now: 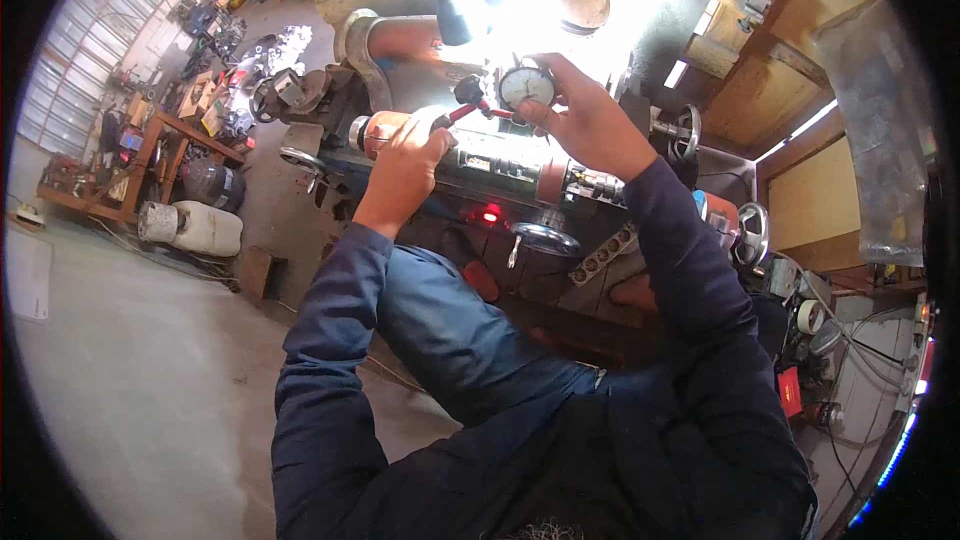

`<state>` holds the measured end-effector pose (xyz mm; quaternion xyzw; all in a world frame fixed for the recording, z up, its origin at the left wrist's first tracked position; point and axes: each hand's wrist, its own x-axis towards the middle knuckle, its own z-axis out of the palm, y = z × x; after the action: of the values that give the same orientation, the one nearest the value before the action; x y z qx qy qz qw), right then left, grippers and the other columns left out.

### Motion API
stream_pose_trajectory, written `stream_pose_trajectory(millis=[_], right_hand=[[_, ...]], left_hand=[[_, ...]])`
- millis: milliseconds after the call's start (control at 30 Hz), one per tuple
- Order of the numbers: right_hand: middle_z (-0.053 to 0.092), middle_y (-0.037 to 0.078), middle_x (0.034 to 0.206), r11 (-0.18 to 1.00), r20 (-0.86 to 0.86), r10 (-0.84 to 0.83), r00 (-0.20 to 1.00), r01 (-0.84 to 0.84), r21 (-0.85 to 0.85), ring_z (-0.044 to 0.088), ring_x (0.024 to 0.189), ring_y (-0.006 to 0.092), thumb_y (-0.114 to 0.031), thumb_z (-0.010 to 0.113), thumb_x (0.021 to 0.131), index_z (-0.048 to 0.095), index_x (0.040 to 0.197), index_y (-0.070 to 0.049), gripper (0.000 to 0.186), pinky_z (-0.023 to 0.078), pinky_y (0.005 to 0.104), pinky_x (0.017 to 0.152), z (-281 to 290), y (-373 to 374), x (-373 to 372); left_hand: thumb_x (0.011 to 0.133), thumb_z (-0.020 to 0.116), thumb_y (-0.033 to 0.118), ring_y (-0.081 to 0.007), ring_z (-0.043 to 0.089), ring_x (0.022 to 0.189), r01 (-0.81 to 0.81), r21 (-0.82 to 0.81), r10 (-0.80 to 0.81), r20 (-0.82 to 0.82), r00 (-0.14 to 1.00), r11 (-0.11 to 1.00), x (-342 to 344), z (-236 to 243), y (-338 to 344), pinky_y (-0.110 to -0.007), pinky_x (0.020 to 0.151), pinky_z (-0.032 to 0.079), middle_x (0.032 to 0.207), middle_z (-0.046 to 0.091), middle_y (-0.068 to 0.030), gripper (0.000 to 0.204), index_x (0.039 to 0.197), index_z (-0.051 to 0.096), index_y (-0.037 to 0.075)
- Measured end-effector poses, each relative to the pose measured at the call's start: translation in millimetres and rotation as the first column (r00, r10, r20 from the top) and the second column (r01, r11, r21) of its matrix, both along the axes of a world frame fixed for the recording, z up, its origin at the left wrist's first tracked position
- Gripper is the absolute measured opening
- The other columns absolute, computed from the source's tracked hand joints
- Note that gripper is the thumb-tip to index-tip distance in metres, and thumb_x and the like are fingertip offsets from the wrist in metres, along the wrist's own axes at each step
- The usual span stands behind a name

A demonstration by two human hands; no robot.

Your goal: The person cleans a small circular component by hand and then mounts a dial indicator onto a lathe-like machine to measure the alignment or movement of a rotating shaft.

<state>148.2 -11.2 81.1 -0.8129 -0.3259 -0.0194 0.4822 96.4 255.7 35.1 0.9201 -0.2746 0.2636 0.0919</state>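
Observation:
My right hand holds a round dial indicator with a white face, its fingers around the case's right side. A thin red jointed arm runs from beside the dial down to the left. The fingers of my left hand are closed at the lower left end of this arm; their exact grip is partly hidden. Both hands are above a machine bed with shiny metal parts. An orange cylindrical part sits beside and partly behind my left hand.
A lamp glares behind the dial. Handwheels stick out at the machine's front, right and left. A power strip lies below the bed. White gas cylinder and a cluttered wooden-framed table stand left.

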Motion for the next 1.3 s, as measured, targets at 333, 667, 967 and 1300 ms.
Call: stream_pose_trajectory(millis=[333,667,967,1300], right_hand=[[0.061,0.011,0.108,0.993,0.004,-0.025,1.0,0.024,0.116,0.062,0.094,0.0162,-0.012,0.069,0.089,0.046,0.129,-0.005,0.046,0.052,0.0278,0.076,-20,19,-8],[0.062,0.011,0.108,0.984,-0.155,-0.015,0.988,0.042,0.171,0.06,0.097,0.0162,-0.015,0.071,0.088,0.048,0.129,0.002,0.051,0.05,0.0297,0.083,-26,21,-4],[0.062,0.012,0.111,0.978,-0.182,-0.167,0.969,0.186,0.095,0.059,0.099,0.0139,-0.018,0.068,0.091,0.047,0.129,0.005,0.048,0.051,0.0292,0.084,-35,25,-6],[0.065,0.014,0.103,0.918,-0.177,-0.116,0.977,0.174,0.356,0.065,0.094,0.0197,-0.019,0.065,0.092,0.054,0.117,0.005,0.036,0.056,0.0317,0.08,-33,30,-4]], left_hand=[[0.082,0.068,0.015,-0.0377,0.062,0.099,-0.049,-0.033,0.035,-0.342,0.939,0.998,24,8,31,-0.046,0.085,0.047,0.105,0.065,-0.0187,0.045,0.121,0.049,0.003],[0.077,0.074,0.016,-0.0363,0.062,0.102,-0.091,0.006,0.083,-0.469,0.879,0.996,21,30,14,-0.045,0.083,0.049,0.105,0.067,-0.0159,0.049,0.12,0.053,0.008],[0.076,0.076,0.018,-0.0247,0.06,0.113,-0.062,-0.266,-0.123,-0.624,0.771,0.962,30,34,19,-0.038,0.091,0.047,0.115,0.064,-0.0127,0.058,0.126,0.051,0.005],[0.084,0.059,0.022,-0.0328,0.065,0.075,-0.069,-0.139,0.06,-0.066,0.996,0.988,74,21,-31,-0.044,0.066,0.049,0.079,0.066,-0.0154,0.027,0.108,0.066,0.012]])
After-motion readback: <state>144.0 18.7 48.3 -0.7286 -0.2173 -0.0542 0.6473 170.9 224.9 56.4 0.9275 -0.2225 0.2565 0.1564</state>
